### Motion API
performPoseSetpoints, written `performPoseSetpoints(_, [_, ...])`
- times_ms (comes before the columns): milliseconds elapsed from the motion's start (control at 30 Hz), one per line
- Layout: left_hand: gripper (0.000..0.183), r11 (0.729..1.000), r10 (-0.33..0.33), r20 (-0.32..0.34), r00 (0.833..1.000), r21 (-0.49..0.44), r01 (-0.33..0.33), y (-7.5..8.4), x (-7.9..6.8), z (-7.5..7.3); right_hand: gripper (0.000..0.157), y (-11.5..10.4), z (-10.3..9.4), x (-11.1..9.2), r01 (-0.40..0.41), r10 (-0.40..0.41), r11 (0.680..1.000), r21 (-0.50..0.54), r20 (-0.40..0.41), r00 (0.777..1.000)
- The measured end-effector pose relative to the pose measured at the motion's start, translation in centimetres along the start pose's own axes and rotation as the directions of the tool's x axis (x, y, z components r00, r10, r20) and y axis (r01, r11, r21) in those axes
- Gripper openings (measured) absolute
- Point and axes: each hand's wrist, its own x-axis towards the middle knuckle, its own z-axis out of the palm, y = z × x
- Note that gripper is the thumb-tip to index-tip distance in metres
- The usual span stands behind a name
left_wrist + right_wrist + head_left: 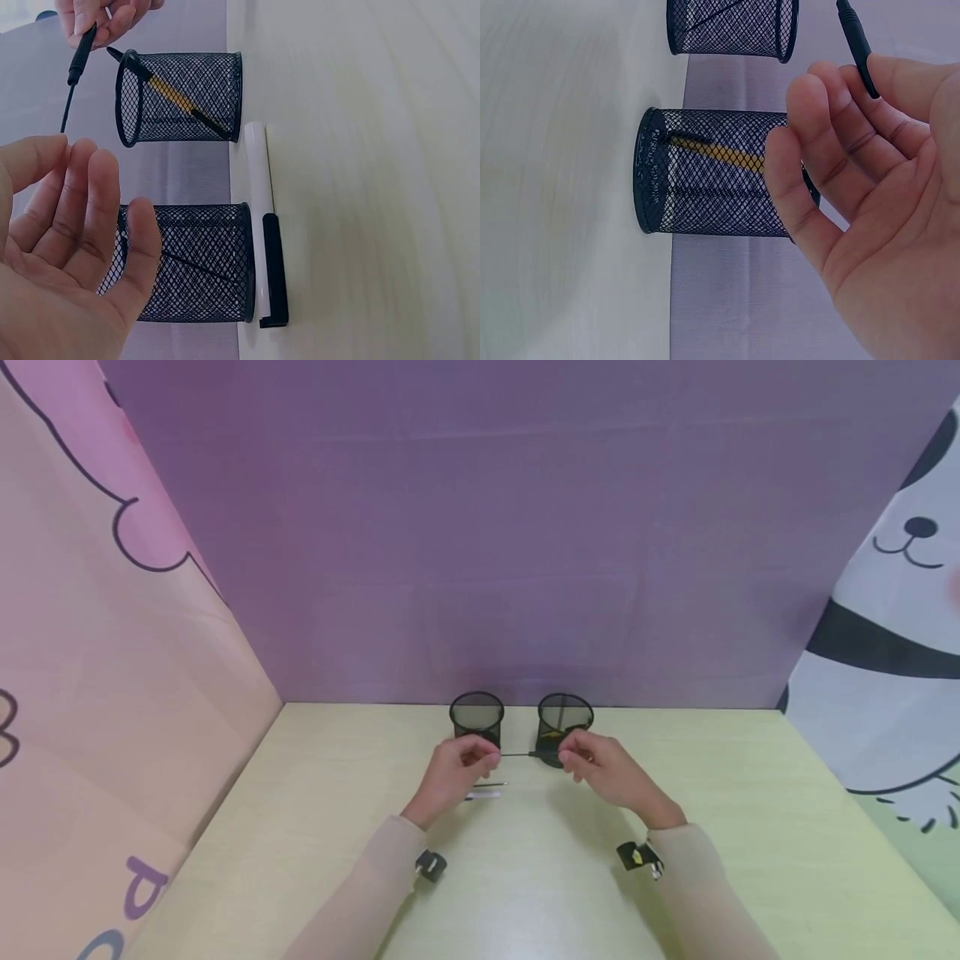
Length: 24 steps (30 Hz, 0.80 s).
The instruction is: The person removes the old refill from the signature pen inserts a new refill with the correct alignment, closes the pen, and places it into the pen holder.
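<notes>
A thin black rod with a thicker black handle (82, 54), resembling a small screwdriver, is held level between both hands above the table. My left hand (457, 772) pinches the tip of the rod between thumb and forefinger. The handle's far end is pinched by my right hand (611, 770). Behind the hands stand two black mesh pen cups, a left cup (472, 725) and a right cup (550, 727). A yellow and black pen (171, 94) leans inside the right one. Through the left cup's mesh (202, 289) a thin dark line shows.
Near my left hand, a white pen with a black clip or cap (257, 165) lies on the pale table (300, 827). A thin dark stick (491, 785) lies beside it. Behind the cups rises a purple cloth wall (487, 527); printed panels flank the table.
</notes>
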Motion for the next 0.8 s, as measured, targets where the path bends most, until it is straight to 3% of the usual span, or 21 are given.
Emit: performPoseSetpoints(800, [0.005, 0.999, 0.021, 0.001, 1.0, 0.04, -0.021, 0.52, -0.29, -0.18, 0.012, -0.29, -0.05, -0.15, 0.009, -0.009, 1.0, -0.003, 0.002, 1.0])
